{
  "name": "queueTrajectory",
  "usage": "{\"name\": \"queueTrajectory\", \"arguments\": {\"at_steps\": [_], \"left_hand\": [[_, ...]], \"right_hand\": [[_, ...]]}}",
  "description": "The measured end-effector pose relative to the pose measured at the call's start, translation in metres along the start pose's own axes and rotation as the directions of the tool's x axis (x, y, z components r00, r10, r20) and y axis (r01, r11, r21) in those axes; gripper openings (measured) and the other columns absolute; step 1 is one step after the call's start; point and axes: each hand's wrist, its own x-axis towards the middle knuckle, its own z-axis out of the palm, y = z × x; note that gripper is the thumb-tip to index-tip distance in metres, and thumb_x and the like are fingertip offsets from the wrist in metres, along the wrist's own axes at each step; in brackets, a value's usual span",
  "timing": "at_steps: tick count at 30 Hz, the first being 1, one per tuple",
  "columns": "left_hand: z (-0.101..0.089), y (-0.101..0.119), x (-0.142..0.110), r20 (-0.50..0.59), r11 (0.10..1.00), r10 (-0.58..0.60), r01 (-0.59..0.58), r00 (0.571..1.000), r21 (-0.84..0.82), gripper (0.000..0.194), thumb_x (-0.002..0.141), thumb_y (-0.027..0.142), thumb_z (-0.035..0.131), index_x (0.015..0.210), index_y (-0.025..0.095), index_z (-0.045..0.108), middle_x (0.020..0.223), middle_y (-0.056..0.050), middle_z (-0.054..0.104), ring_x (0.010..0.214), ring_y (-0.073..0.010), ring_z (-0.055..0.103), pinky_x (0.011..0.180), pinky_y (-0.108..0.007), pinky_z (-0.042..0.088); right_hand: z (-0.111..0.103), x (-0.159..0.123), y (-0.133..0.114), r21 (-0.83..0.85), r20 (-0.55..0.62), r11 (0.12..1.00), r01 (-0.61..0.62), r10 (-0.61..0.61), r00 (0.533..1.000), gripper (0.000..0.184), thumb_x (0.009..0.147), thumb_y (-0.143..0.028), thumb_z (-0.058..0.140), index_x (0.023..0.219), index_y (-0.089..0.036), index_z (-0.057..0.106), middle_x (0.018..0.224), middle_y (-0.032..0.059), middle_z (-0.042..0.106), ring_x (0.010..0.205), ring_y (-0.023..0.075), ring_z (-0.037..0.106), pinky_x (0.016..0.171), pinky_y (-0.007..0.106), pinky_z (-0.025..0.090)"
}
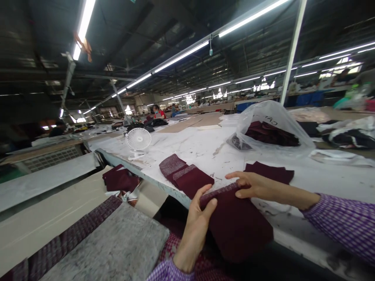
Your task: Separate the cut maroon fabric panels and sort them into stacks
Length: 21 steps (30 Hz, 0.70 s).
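Note:
My left hand (197,222) grips the near left corner of a dark maroon knitted fabric piece (237,226) that hangs over the front edge of the white table (205,150). My right hand (254,185) pinches the same piece at its ribbed top edge, fingers closed on it. Just beyond lie two overlapping maroon pieces (184,173) with ribbed ends, and another flat maroon stack (271,171) sits behind my right hand.
A clear plastic bag (272,128) holding more maroon fabric sits at the back right. A small white fan (138,139) stands at the table's left edge. More maroon pieces (120,179) lie below left, beside a grey felt pad (117,246). People work far off.

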Motion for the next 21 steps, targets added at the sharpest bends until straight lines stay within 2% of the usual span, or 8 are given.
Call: {"name": "queueTrajectory", "arguments": {"at_steps": [2, 4, 8, 11, 13, 16, 18, 21], "left_hand": [[-0.002, 0.004, 0.008, 0.005, 0.977, 0.077, -0.076, 0.997, 0.200, 0.047, 0.076, 0.036, 0.064, 0.118, 0.017, 0.053, 0.104, -0.010, 0.068, 0.096, -0.0197, 0.063, 0.085, -0.031, 0.048], [0.000, 0.008, 0.018, 0.078, 0.875, 0.124, -0.146, 0.989, 0.461, 0.037, 0.080, 0.033, 0.060, 0.113, 0.016, 0.058, 0.096, -0.009, 0.070, 0.089, -0.0193, 0.064, 0.081, -0.032, 0.048], [0.018, 0.009, 0.036, 0.174, 0.487, 0.199, -0.252, 0.964, 0.836, 0.026, 0.081, 0.027, 0.060, 0.104, 0.020, 0.067, 0.087, -0.006, 0.071, 0.079, -0.0217, 0.063, 0.076, -0.036, 0.047], [0.033, -0.003, 0.045, 0.237, 0.266, 0.279, -0.312, 0.930, 0.912, 0.018, 0.079, 0.022, 0.062, 0.095, 0.024, 0.071, 0.087, -0.005, 0.070, 0.083, -0.0231, 0.062, 0.075, -0.034, 0.046], [0.038, -0.013, 0.049, 0.320, 0.166, 0.284, -0.375, 0.904, 0.912, 0.017, 0.081, 0.018, 0.060, 0.091, 0.025, 0.072, 0.083, -0.004, 0.067, 0.081, -0.0214, 0.061, 0.071, -0.031, 0.045], [0.038, -0.025, 0.052, 0.399, 0.062, 0.287, -0.433, 0.871, 0.899, 0.020, 0.084, 0.017, 0.054, 0.089, 0.024, 0.072, 0.079, -0.004, 0.062, 0.079, -0.0194, 0.057, 0.068, -0.029, 0.042], [0.036, -0.029, 0.052, 0.427, 0.010, 0.298, -0.450, 0.854, 0.893, 0.022, 0.087, 0.017, 0.050, 0.089, 0.024, 0.071, 0.078, -0.004, 0.060, 0.078, -0.0186, 0.054, 0.067, -0.029, 0.041], [0.034, -0.029, 0.050, 0.469, -0.034, 0.304, -0.483, 0.829, 0.875, 0.027, 0.090, 0.017, 0.045, 0.092, 0.024, 0.070, 0.078, -0.004, 0.058, 0.077, -0.0176, 0.051, 0.067, -0.029, 0.039]], "right_hand": [[-0.003, 0.001, 0.006, 0.002, 0.023, 1.000, 0.002, -0.002, 1.000, 0.055, 0.070, -0.030, 0.062, 0.121, -0.015, 0.048, 0.062, -0.0072, 0.038, 0.053, 0.0092, 0.040, 0.048, 0.021, 0.032], [-0.004, 0.001, 0.010, -0.010, 0.021, 1.000, 0.005, -0.005, 1.000, 0.055, 0.069, -0.028, 0.063, 0.120, -0.014, 0.048, 0.062, -0.0080, 0.034, 0.053, 0.0083, 0.035, 0.048, 0.021, 0.029], [-0.005, 0.003, 0.015, -0.035, 0.023, 0.999, 0.026, -0.026, 0.999, 0.054, 0.070, -0.026, 0.060, 0.121, -0.012, 0.046, 0.064, -0.0072, 0.037, 0.055, 0.0090, 0.037, 0.050, 0.021, 0.030], [-0.008, 0.001, 0.016, -0.137, 0.020, 0.990, 0.033, -0.030, 0.999, 0.049, 0.073, -0.025, 0.057, 0.119, -0.012, 0.049, 0.066, -0.0043, 0.048, 0.057, 0.0109, 0.045, 0.051, 0.022, 0.034], [-0.014, -0.002, 0.016, -0.332, -0.036, 0.942, 0.043, -0.058, 0.998, 0.042, 0.075, -0.025, 0.056, 0.116, -0.014, 0.054, 0.071, -0.0001, 0.058, 0.060, 0.0135, 0.051, 0.055, 0.024, 0.038], [-0.025, -0.005, 0.019, -0.627, -0.101, 0.776, 0.073, -0.174, 0.979, 0.023, 0.081, -0.025, 0.051, 0.098, -0.018, 0.065, 0.079, 0.0047, 0.066, 0.069, 0.0172, 0.058, 0.064, 0.028, 0.041], [-0.030, -0.005, 0.021, -0.689, -0.044, 0.709, 0.149, -0.247, 0.968, 0.020, 0.085, -0.023, 0.048, 0.087, -0.019, 0.067, 0.082, 0.0050, 0.067, 0.074, 0.0178, 0.060, 0.069, 0.028, 0.042], [-0.029, -0.006, 0.023, -0.694, 0.053, 0.668, 0.269, -0.325, 0.944, 0.022, 0.087, -0.021, 0.045, 0.089, -0.019, 0.067, 0.087, 0.0051, 0.067, 0.080, 0.0176, 0.061, 0.073, 0.028, 0.042]]}}
